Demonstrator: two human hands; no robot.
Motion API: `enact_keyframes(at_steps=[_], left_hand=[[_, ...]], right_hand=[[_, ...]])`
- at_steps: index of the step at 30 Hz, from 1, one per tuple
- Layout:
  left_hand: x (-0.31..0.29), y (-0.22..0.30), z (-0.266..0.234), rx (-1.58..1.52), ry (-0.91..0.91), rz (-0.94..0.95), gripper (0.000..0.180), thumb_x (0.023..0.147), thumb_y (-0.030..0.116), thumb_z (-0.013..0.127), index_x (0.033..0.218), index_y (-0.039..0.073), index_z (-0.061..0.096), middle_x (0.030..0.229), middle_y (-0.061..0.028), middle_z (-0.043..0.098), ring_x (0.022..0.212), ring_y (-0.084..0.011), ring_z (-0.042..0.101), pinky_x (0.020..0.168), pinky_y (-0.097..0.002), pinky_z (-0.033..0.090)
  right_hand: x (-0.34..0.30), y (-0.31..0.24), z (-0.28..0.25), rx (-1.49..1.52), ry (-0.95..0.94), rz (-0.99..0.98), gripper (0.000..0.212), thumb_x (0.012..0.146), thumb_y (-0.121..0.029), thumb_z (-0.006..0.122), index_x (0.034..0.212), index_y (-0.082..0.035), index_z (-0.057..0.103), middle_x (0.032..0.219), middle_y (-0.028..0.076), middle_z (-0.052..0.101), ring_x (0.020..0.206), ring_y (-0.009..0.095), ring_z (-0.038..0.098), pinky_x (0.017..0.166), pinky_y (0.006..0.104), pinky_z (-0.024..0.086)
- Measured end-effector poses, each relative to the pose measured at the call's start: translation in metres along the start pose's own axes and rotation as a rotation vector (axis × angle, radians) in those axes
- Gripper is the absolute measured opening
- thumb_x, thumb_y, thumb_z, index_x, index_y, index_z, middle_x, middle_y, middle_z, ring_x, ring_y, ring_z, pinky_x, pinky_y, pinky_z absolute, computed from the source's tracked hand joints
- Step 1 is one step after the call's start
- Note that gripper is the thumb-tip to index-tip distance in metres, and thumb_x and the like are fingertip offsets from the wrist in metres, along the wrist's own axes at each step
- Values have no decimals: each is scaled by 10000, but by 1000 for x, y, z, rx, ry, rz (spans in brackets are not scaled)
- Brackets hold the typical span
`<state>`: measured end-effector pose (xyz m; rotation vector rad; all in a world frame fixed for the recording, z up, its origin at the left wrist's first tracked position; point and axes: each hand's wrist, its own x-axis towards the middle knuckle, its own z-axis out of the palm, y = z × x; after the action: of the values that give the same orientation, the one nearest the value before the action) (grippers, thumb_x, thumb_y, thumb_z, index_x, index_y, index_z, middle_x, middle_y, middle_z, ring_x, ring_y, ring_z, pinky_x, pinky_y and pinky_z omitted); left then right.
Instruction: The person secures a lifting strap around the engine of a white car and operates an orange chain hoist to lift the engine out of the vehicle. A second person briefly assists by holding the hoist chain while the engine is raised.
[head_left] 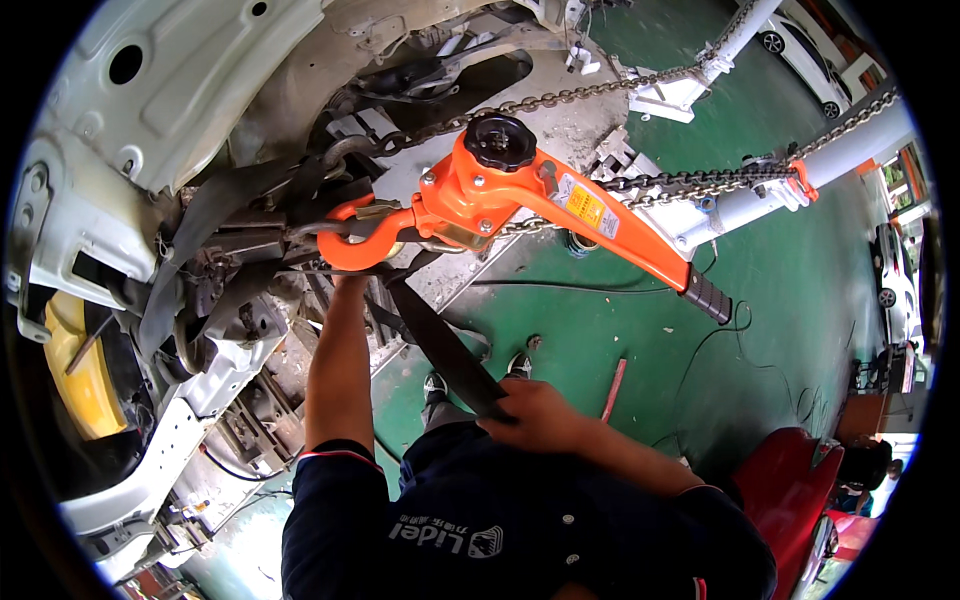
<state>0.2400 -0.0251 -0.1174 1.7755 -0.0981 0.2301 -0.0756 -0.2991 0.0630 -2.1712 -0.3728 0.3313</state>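
My right hand [537, 414] is closed round a dark webbing strap [440, 345], which runs taut up and to the left, under the lever hoist's hook. My left forearm [337, 375] reaches up beneath that orange hook [365, 247]; the fingers of this hand are hidden behind the hook and strap. The orange lever hoist [465, 190] hangs above both hands, its long handle [640, 245] pointing right and down. A steel clamp [245, 243] sits left of the hook, on the car body. Another grey strap [195, 240] loops round beside it.
Chains [570, 100] run from the hoist area to grey pulling posts [850, 160] at right. A stripped car body [150, 110] fills the left. On the green floor [560, 330] lie a black cable [570, 287] and a red bar [615, 388]. A red car panel [785, 490] stands lower right.
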Motion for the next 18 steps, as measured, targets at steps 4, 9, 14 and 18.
enact_keyframes(at_steps=[4,9,14,18], left_hand=[[-79,-13,-41,396,-514,-821,485,869,289,708,1277,55,588,965,-86,705,835,-132,616,722,-285,487],[-174,39,-18,-1042,-678,-898,764,791,107,665,1501,64,385,1448,-125,519,697,-153,472,571,-267,342],[-168,84,16,-1280,-599,-804,610,921,246,661,1465,97,428,1382,-170,544,929,-228,640,672,-290,462],[-176,85,26,-1249,-356,-766,746,935,638,553,1365,31,495,1158,-159,639,1004,-262,626,959,-397,472]], right_hand=[[-11,57,-3,172,106,335,359,889,-384,722,888,-27,681,833,163,652,776,294,668,713,404,515],[21,161,55,301,42,563,405,888,-399,718,1047,-29,675,914,180,694,850,278,695,760,385,522],[66,194,128,242,-59,365,406,875,-341,718,1122,-21,675,974,183,707,872,308,692,788,388,528],[93,168,119,257,162,222,505,861,-273,729,1291,-39,605,1170,197,663,1059,346,634,920,433,481]])
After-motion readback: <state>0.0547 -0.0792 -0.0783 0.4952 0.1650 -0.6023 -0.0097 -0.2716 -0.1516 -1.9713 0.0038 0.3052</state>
